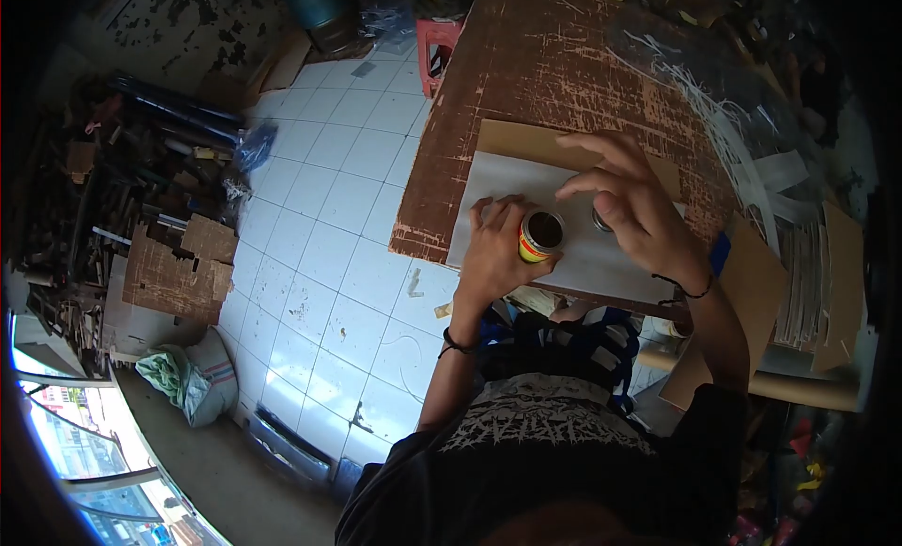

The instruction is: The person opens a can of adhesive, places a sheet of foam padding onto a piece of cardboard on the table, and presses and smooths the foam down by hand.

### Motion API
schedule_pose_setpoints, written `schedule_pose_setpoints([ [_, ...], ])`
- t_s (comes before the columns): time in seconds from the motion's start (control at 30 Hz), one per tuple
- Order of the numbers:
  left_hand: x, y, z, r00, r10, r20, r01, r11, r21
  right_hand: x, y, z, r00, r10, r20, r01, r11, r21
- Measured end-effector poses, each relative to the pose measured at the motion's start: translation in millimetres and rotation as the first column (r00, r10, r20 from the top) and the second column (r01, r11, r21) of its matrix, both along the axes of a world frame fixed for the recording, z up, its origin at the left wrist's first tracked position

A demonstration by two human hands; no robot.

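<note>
At the near side of the worktable [536, 85], left hand [489, 255] wraps the can [534, 252], fingers curled. Can open; amount used or left unclear. Right hand [644, 210] farther over, fingers loosely spread.

The single head camera looks forward and steeply down from the wearer's head, with the black shirt [554, 490] close at five o'clock and the worn table [526, 67] farther off toward one.
</note>
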State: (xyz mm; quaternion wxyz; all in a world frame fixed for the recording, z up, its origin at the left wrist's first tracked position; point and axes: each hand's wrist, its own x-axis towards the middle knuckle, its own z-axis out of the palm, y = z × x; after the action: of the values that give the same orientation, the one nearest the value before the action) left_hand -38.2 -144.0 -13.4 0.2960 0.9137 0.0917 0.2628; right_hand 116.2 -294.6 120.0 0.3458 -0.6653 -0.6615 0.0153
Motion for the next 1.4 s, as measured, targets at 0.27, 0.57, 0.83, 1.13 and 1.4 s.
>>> schedule_pose_setpoints([
  [0.27,0,0,-1,1.0,0.021,0.017,-0.021,1.0,-0.011,8,-1,77,0.999,-0.009,-0.036,0.013,0.995,0.097],
  [0.57,0,-1,-2,0.998,0.03,0.047,-0.03,1.0,-0.001,38,28,76,0.959,0.145,-0.244,-0.07,0.953,0.294],
  [0.83,0,0,-3,0.998,0.016,0.068,-0.015,1.0,-0.015,66,74,-36,0.989,-0.037,-0.146,0.03,0.998,-0.05],
  [1.13,-1,-1,-6,0.996,0.034,0.077,-0.032,0.999,-0.022,83,69,-84,0.914,-0.156,0.374,0.2,0.976,-0.081],
  [1.4,0,-4,-4,0.992,0.055,0.117,-0.054,0.998,-0.011,101,-12,-88,0.846,-0.253,0.469,0.372,0.911,-0.18],
])
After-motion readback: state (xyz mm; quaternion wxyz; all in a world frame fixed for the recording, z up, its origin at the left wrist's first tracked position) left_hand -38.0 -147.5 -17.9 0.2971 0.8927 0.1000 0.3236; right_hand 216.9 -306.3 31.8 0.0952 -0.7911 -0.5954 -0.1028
